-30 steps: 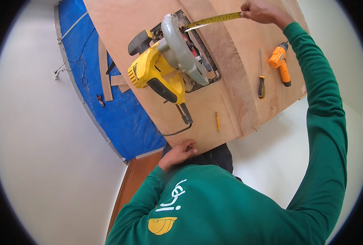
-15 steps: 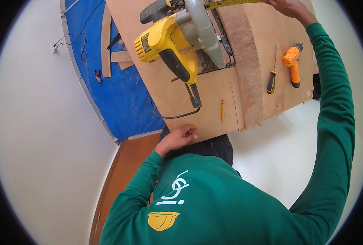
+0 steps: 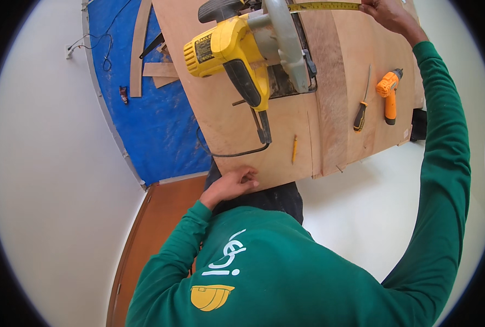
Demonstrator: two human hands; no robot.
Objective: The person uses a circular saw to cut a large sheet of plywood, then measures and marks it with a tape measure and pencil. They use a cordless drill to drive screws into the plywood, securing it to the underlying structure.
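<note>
White walls and blue sheeting frame a plywood bench that runs up and away from your waist. Upon it, left of a raised-looking wooden strip, sits a yellow circular saw, its rear handle turned towards you, perhaps so that it is easy to grasp. Your right hand pinches a yellow tape between thumb and fingers at the top of the view; the tape runs left, nearly straight, to the saw's guard, where its other end is hidden. That pinch probably keeps the tape taut across the strip. Your left hand rests on the bench's near edge, fingers loosely curled and seemingly holding nothing, maybe to steady you or the wood. A pencil, a screwdriver and an orange drill lie within reach (handy for you, clear of the saw). Your right arm stretches far forward, bowed outward at the elbow; your left arm is bent close to your body.
</note>
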